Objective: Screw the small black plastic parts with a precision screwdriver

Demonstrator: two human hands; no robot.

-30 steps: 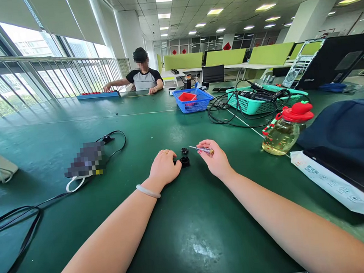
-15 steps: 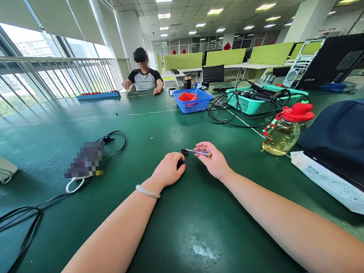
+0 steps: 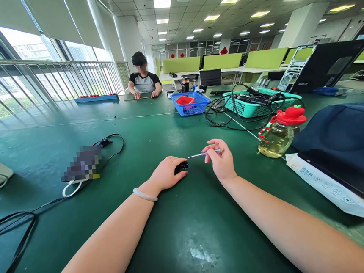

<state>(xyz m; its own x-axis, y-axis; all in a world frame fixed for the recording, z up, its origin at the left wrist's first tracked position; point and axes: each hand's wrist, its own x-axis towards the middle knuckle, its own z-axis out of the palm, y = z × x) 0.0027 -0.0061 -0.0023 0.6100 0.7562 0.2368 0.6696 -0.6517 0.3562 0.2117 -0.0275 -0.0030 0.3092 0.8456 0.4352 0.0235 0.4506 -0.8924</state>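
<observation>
A left hand (image 3: 168, 172) grasps a small black part (image 3: 182, 167) over the green table (image 3: 160, 249) at the centre of the frame, while the right hand (image 3: 221, 160), just right of centre, grips a screwdriver (image 3: 198, 155), its tip beside the left fingertips. A co-worker (image 3: 144, 83) sits upper left of centre; a red-lidded bottle (image 3: 274, 139) is at right.

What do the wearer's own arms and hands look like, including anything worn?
The left hand and right hand are ungloved, with red nails showing. A smooth, pale, rounded bangle circles the left wrist; the right wrist shows nothing worn. No sleeves show on either forearm.
</observation>
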